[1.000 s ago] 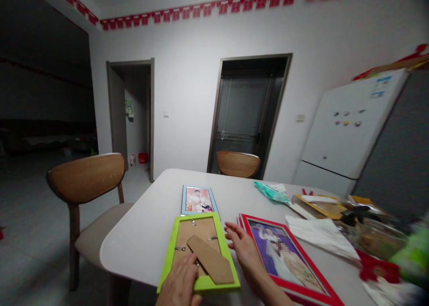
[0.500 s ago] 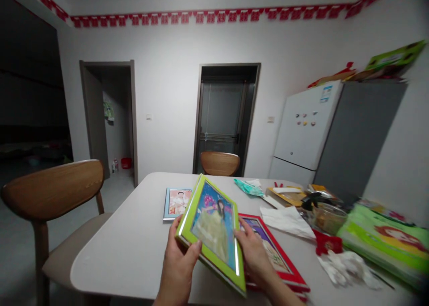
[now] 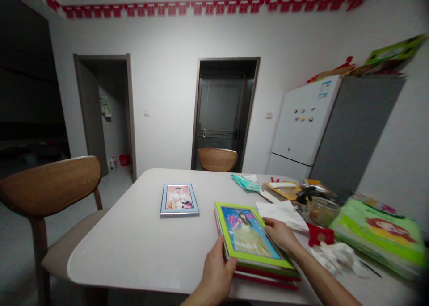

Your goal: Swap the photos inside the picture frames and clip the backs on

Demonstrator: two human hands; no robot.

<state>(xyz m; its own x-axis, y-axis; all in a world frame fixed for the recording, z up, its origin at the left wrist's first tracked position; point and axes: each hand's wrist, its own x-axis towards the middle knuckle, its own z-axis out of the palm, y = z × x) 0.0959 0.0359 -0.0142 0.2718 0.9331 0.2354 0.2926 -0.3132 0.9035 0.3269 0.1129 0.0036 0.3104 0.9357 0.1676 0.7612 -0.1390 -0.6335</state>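
A green picture frame (image 3: 250, 235), photo side up, lies on top of a red frame (image 3: 264, 277) near the front of the white table (image 3: 140, 248). My left hand (image 3: 216, 270) grips the green frame's near left edge with curled fingers. My right hand (image 3: 279, 234) holds its right edge, fingers bent over the rim. A small blue frame (image 3: 178, 199) with a photo lies flat farther back on the left, apart from both hands.
On the table's right side are white paper (image 3: 283, 212), a teal bag (image 3: 246, 183), a glass bowl (image 3: 320, 212), a red packet (image 3: 320, 236), crumpled tissue (image 3: 338, 257) and a green package (image 3: 382, 239). Wooden chairs stand left (image 3: 50, 185) and behind (image 3: 216, 158); a fridge (image 3: 301, 127) stands right.
The green frame lay face down a second ago. Both hands lifted it, turned it photo side up, carried it right and set it down on the red frame.
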